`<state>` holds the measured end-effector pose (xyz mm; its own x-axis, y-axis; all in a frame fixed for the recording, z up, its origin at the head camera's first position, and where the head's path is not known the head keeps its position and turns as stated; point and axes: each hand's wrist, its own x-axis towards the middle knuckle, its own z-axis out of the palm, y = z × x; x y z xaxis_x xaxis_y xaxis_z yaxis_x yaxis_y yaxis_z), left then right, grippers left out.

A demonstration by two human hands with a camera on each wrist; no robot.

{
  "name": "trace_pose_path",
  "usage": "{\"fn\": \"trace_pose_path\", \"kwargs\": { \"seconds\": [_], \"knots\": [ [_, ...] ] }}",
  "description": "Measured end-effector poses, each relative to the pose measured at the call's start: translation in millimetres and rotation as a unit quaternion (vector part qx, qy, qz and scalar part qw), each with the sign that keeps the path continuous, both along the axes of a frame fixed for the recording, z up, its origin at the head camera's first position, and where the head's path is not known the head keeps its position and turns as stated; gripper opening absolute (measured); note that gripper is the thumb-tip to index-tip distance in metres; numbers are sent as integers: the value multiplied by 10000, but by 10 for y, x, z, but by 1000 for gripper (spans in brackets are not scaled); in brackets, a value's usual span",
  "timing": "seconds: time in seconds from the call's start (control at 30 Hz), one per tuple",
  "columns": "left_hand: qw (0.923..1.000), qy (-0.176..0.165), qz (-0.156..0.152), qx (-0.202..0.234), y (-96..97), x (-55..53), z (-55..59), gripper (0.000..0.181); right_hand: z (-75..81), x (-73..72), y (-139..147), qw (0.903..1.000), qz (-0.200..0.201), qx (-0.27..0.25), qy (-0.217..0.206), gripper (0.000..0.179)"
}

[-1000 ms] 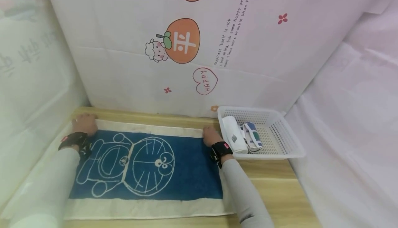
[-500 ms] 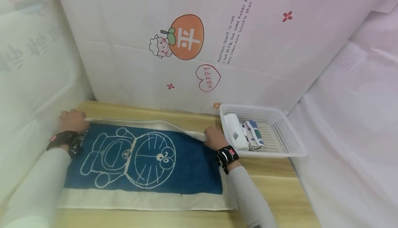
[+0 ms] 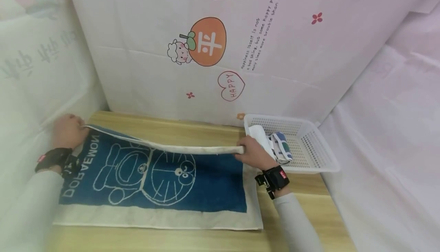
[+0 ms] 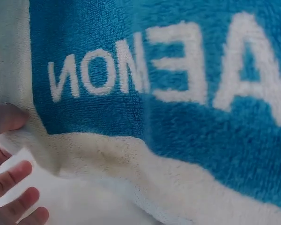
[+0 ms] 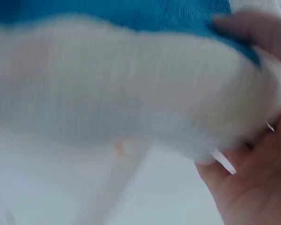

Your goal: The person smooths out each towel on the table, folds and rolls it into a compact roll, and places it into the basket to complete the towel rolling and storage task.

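Observation:
A blue towel [image 3: 216, 191] with a cream border and a white cartoon figure lies across the table, its far edge lifted off the surface. My left hand [image 3: 68, 131] pinches the far left corner; in the left wrist view the thumb [image 4: 11, 117] presses on the cream border, with other fingers spread below. At the far right corner my right hand [image 3: 256, 152] grips the border, which sags a little between both hands. The right wrist view shows the cream border [image 5: 107, 89] blurred, running into the right hand [image 5: 257, 178]. The towel's near edge rests flat on the table.
A white perforated basket [image 3: 319, 145] stands right of the towel, close to my right hand. Inside are a rolled white towel [image 3: 259, 135] and a rolled patterned towel [image 3: 282, 147]. Printed white cloth walls [image 3: 148, 76] enclose the wooden table [image 3: 302, 210].
Both hands have lifted the towel's far edge off the table. The left hand moved left, uncovering lettering on the towel; the right hand moved right, partly in front of the basket.

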<state>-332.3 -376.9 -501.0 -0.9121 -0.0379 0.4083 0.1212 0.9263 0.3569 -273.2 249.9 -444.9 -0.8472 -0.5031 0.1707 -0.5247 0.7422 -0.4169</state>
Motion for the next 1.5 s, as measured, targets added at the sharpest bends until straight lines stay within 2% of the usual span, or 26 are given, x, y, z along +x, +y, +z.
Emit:
{"fn": "trace_pose_path", "kwargs": {
  "seconds": [0.1, 0.2, 0.33, 0.43, 0.53, 0.6, 0.7, 0.77, 0.83, 0.93, 1.0, 1.07, 1.13, 1.2, 1.3, 1.37, 1.5],
  "knots": [
    [9995, 47, 101, 295, 32, 33, 70, 22, 69, 1, 39, 9995, -255, 44, 196, 19],
    [9992, -69, 186, 342, 45, 53, 116, 20, 82, -31, 67, 9988, -386, 213, 205, 14],
    [9995, -80, 108, 294, 27, 81, 168, 13, 59, -94, 119, 9967, -643, 430, 262, 9],
    [9994, -24, 100, 321, -14, 116, 221, 7, 81, -132, 165, 9941, -924, 349, 446, 9],
    [9991, 86, 105, 412, -55, 150, 259, 10, 162, -133, 189, 9910, -1189, 194, 577, 9],
    [9982, 39, 143, 575, -86, 199, 291, 14, 213, -96, 193, 9898, -1263, 126, 648, 9],
    [9958, 54, 191, 891, -130, 343, 280, 27, 257, 56, 179, 9880, -1330, 60, 779, 11],
    [9935, -30, 336, 1088, -124, 538, 263, 32, 256, 225, 175, 9873, -1354, -52, 834, 14],
    [9921, 138, 420, 1171, -97, 768, 197, 31, 226, 423, 182, 9870, -1344, -232, 856, 17],
    [9905, 111, 739, 1152, -33, 1131, 96, 27, 117, 716, 205, 9871, -1235, -502, 882, 24],
    [9900, 10, 895, 1086, -37, 1322, 13, 25, 16, 881, 207, 9876, -1117, -604, 922, 28],
    [9906, -315, 973, 910, -71, 1474, -87, 22, -123, 1028, 189, 9888, -1119, -570, 808, 32],
    [9906, -759, 884, 714, -129, 1583, -190, 19, -278, 1142, 153, 9913, -1148, -391, 505, 34],
    [9894, -1257, 577, 433, -189, 1649, -288, 12, -448, 1222, 102, 9937, -1117, -105, 69, 35],
    [9841, -1770, 123, 116, -249, 1680, -394, 6, -668, 1285, 27, 9939, -952, 373, -422, 33],
    [9825, -1862, -98, 6, -262, 1664, -436, 3, -765, 1294, -11, 9937, -889, 542, -407, 32],
    [9818, -1891, -193, 38, -275, 1581, -458, 5, -850, 1239, -47, 9938, -958, 562, 54, 30]
  ]
}}
